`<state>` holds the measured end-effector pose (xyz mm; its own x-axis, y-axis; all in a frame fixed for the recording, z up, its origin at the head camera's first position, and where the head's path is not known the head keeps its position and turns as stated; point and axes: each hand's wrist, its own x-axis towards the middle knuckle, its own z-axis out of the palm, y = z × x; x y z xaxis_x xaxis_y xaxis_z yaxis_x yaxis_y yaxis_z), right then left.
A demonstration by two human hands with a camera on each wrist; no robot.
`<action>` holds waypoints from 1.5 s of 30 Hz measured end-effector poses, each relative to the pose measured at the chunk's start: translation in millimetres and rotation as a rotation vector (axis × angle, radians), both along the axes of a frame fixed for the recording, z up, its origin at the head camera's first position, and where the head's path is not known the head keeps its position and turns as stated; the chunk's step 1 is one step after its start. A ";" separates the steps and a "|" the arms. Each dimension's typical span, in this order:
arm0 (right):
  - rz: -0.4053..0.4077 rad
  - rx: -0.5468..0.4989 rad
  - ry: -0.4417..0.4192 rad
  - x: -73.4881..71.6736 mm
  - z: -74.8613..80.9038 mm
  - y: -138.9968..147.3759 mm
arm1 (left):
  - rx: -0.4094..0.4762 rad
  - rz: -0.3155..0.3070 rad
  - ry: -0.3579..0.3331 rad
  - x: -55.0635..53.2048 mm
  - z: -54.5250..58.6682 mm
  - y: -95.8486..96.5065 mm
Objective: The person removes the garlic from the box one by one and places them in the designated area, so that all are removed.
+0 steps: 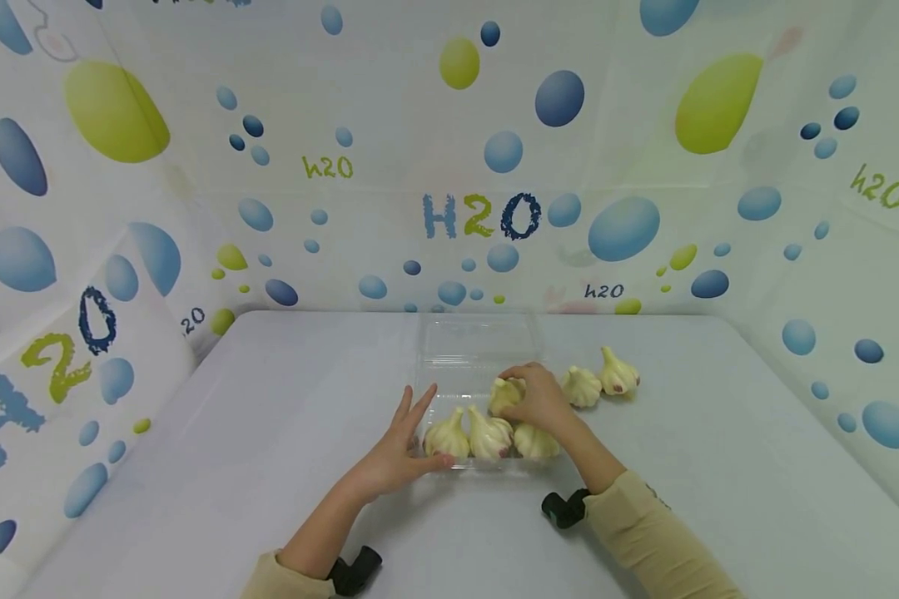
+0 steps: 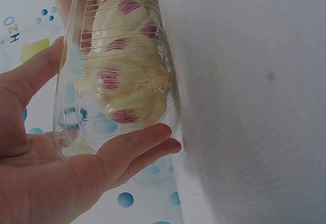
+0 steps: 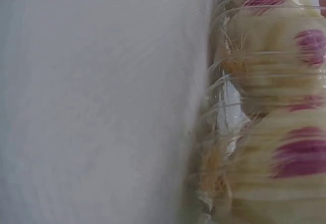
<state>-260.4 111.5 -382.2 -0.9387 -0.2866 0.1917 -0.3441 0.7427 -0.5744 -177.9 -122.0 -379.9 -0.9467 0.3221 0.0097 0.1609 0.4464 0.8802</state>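
A clear plastic clamshell box (image 1: 487, 464) stands on the table with its lid (image 1: 479, 337) folded back. Along its near side sit three garlic bulbs, a left one (image 1: 447, 437), a middle one (image 1: 489, 434) and a right one (image 1: 535, 443). My right hand (image 1: 545, 406) pinches another garlic bulb (image 1: 504, 396) between thumb and fingers, just behind this row in the box. At the box's near left corner is my left hand (image 1: 389, 464), its thumb along the front rim and its fingers spread, fairly straight, by the left side. Purple-streaked bulbs (image 2: 125, 66) show through the ribbed wall.
Two more garlic bulbs, one nearer the box (image 1: 582, 387) and one farther right (image 1: 618, 376), lie on the white table (image 1: 307, 374). A patterned sheet (image 1: 389, 108) hangs behind and at both sides. Black wrist devices, left (image 1: 357, 570) and right (image 1: 564, 509), sit at the cuffs.
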 end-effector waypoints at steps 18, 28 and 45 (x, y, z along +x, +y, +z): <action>-0.026 -0.196 -0.022 10.6 8.6 9.5 | -0.008 -0.006 0.001 -0.2 -4.3 -1.0; -0.025 -0.238 0.053 14.2 15.6 18.5 | -0.012 -0.004 0.001 1.0 -3.6 -1.0; -0.075 -0.292 0.130 17.7 27.0 37.6 | -0.010 0.001 -0.011 -1.7 -8.0 -3.4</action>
<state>-242.7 149.1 -355.2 -0.9174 -0.1331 0.3750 -0.3790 0.5794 -0.7216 -179.5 -125.4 -387.8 -0.9471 0.3208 -0.0037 0.1507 0.4553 0.8775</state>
